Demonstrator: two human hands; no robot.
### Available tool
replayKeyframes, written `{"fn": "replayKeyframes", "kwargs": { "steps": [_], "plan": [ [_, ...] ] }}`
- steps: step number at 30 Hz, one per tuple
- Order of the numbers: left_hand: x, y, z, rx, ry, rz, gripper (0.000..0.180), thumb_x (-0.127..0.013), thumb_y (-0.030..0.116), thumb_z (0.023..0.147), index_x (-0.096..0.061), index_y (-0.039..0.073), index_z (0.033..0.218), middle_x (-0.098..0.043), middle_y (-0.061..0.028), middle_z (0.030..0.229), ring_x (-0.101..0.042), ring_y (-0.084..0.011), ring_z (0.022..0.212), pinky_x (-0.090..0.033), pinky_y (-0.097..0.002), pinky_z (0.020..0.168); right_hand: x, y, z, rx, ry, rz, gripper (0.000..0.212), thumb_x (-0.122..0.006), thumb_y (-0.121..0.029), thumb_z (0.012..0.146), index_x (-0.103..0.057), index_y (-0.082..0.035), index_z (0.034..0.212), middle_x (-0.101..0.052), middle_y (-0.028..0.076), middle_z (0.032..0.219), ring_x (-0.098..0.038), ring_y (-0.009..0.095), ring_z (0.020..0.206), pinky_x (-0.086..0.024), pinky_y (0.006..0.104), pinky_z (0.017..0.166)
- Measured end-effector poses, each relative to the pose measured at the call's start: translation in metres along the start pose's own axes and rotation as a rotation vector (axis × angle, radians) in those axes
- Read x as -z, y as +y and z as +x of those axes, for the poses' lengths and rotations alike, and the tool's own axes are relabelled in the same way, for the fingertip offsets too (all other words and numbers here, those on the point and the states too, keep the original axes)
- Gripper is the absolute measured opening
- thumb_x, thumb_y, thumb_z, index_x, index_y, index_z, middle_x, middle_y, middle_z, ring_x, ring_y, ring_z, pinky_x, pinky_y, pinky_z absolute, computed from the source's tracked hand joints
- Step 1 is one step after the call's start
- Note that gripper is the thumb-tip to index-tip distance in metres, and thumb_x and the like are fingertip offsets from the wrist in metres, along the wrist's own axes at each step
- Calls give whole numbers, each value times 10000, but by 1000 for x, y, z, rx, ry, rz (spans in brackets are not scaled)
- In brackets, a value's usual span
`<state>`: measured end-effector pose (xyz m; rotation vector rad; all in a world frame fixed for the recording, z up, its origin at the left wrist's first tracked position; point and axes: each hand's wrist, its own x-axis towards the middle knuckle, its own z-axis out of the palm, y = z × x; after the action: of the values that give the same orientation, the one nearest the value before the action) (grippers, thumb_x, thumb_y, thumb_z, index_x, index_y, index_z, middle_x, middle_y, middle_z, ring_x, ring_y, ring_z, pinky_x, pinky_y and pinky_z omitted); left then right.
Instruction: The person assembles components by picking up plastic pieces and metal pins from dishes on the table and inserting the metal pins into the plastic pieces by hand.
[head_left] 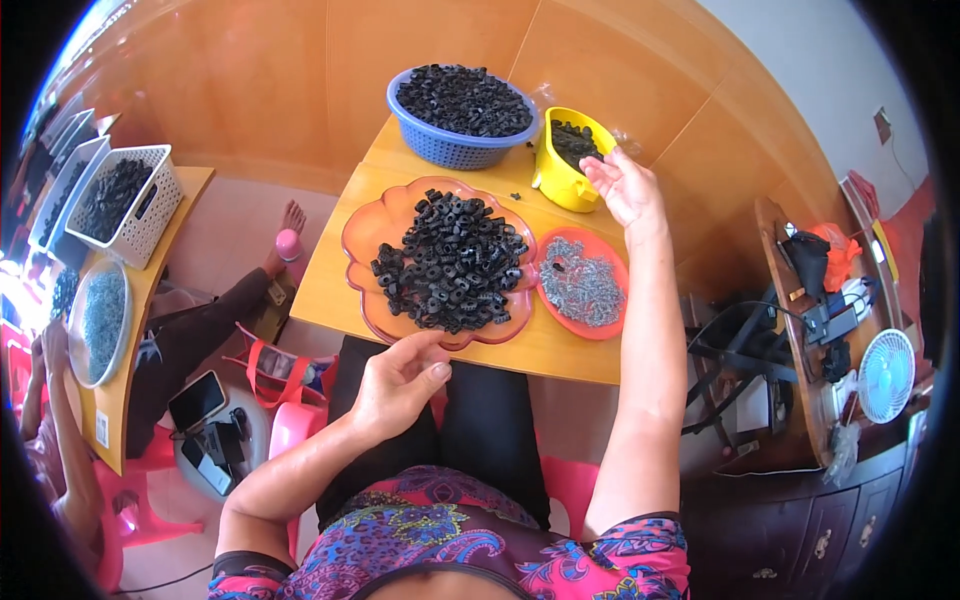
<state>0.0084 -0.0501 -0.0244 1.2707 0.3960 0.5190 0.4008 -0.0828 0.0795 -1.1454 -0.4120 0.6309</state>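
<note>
My right hand (628, 192) reaches over the near right rim of a yellow basket (570, 190) that holds small black plastic parts (573, 142). Its fingers are stretched and apart, with nothing visible in them. My left hand (398, 392) is at the front edge of a scalloped orange tray (362, 245). Its fingers curl inward towards the thumb, and whatever they hold is hidden. A heap of black ring-like plastic parts (455, 262) fills much of the tray. Right of it, a red-orange plate (556, 312) bears many small silvery metal pieces (590, 283), probably screws.
A blue basket (450, 150) heaped with black parts stands at the table's back. Left, another person's hands (55, 345) are beside a tray of metal pieces (103, 318) and a white basket (150, 225) on another table (160, 290). A fan (886, 375) stands at far right.
</note>
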Motion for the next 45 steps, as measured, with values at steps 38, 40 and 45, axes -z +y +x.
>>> {"fn": "replayKeyframes", "kwargs": {
  "steps": [38, 40, 45],
  "plan": [
    [40, 20, 99, -312, -226, 1538, 159, -669, 161, 692, -660, 3, 687, -622, -198, 781, -603, -369, 809, -492, -426, 726, 53, 70, -157, 448, 68, -1194, 149, -564, 50, 802, -628, 29, 935, -646, 190, 867, -645, 286, 777, -507, 339, 692],
    [40, 18, 102, -236, -234, 1554, 140, -659, 139, 691, -656, 0, 690, -622, -213, 761, -615, -379, 796, -500, -436, 710, 48, 70, -161, 386, -18, -1118, 135, -575, 49, 805, -630, 30, 927, -647, 172, 824, -647, 247, 745, -505, 310, 673],
    [34, 23, 104, -140, -276, 1528, 90, -598, 64, 669, -633, -14, 698, -611, -223, 743, -610, -398, 786, -503, -440, 698, 31, 69, -171, 333, -148, -989, 128, -588, 30, 838, -636, 36, 956, -653, 62, 823, -594, 94, 731, -482, 238, 671]
  ]
}}
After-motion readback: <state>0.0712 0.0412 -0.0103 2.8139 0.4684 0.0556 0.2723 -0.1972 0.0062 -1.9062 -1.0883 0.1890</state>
